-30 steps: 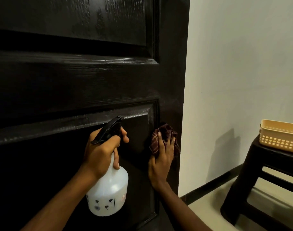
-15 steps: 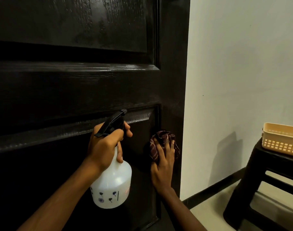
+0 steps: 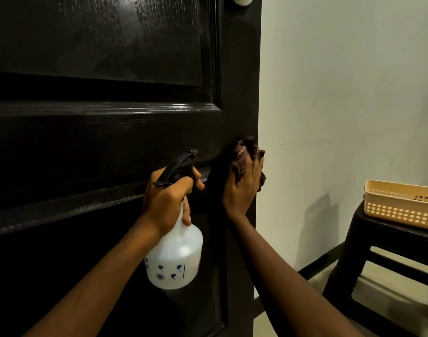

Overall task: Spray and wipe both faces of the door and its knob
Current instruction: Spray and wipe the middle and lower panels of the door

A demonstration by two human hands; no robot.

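Down at the right-hand edge of the door (image 3: 110, 142), both hands are in play. Left hand (image 3: 166, 205) has the spray bottle (image 3: 176, 259) by the neck, fingers wrapped round it, forefinger up front by the black trigger head (image 3: 176, 166). The nozzle points up and to the right, toward the dark wood. The white body, with its little blue flower prints, hangs below the fist, close in front of the door.

Right hand (image 3: 244, 186) sits just beside it, on the vertical strip along the door's edge. Its fingers are curled over a bunched dark reddish cloth (image 3: 242, 156), pressing it against the wood, and a fold pokes out past the edge. The two hands are near each other, not touching.

That door fills the whole left side of the view, black and glossy, its raised mouldings catching the light. Its upper panel (image 3: 110, 40) has a mottled, beaded sheen. At the very top, a pale round fitting (image 3: 239, 0) is cut off by the frame, and too little shows to say whether that's the knob.

Over on the right is a plain pale wall (image 3: 341, 93), and near it a dark stool (image 3: 383, 259) carrying a cream perforated basket (image 3: 400, 205). A sliver of light floor (image 3: 262, 328) shows at the foot of the door.
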